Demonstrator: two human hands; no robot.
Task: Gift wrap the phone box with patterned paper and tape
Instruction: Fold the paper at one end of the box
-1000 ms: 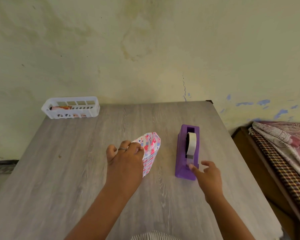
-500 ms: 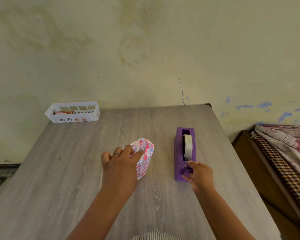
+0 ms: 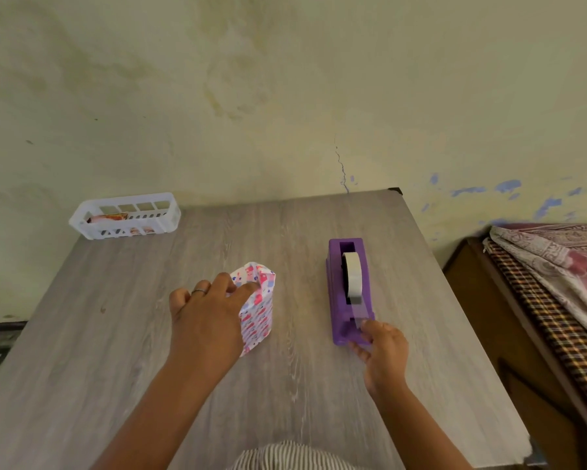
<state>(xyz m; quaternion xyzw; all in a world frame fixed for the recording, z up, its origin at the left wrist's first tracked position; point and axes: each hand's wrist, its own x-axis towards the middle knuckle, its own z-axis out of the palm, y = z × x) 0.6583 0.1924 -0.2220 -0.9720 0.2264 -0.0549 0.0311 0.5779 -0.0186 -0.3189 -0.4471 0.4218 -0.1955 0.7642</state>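
Note:
The phone box [image 3: 258, 310], wrapped in white paper with a pink and blue pattern, stands on end in the middle of the grey wooden table [image 3: 81, 351]. My left hand [image 3: 206, 317] grips it from the left, fingers curled over the folded paper at its top. To its right sits a purple tape dispenser [image 3: 349, 293] with a white tape roll [image 3: 353, 274]. My right hand [image 3: 383, 351] is at the dispenser's near end, pinching the clear tape strip [image 3: 357, 312] pulled off the roll.
A white slotted plastic basket [image 3: 126, 215] with some packets stands at the table's far left corner against the wall. A bed with patterned covers [image 3: 556, 283] lies past the table's right edge.
My right hand closed on the tape end at the dispenser's cutter and drew a strip out toward me. My left hand kept hold of the wrapped box.

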